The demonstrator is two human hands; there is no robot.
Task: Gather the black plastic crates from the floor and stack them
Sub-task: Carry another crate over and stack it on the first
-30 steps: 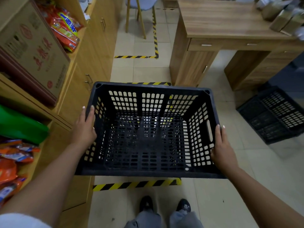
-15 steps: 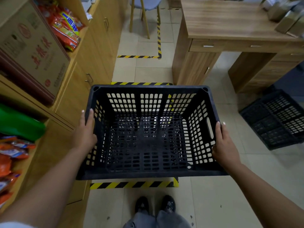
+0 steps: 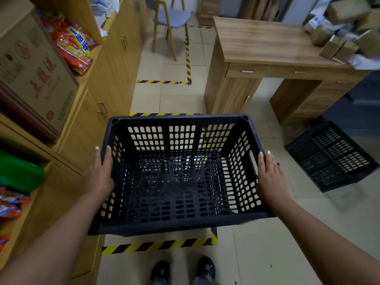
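I hold a black perforated plastic crate (image 3: pixel 176 223) in front of me, open side up, above a floor area framed by yellow-black tape (image 3: pixel 158 246). My left hand (image 3: pixel 98 175) presses flat on its left wall, and my right hand (image 3: pixel 271 177) presses on its right wall beside the handle slot. A second black crate (image 3: pixel 331 157) lies upside down on the floor at the right, beside the desk.
Wooden cabinets (image 3: pixel 90 124) with a cardboard box (image 3: pixel 35 79) and snack bags (image 3: pixel 74 48) run along the left. A wooden desk (image 3: pixel 267 50) stands ahead right, a chair (image 3: pixel 170 19) further back. My shoes (image 3: pixel 183 270) show below on the tiled floor.
The crate has sunk a little lower and nearer in view while both hands keep their grip. The view has tilted up slightly, showing more of the chair and desk.
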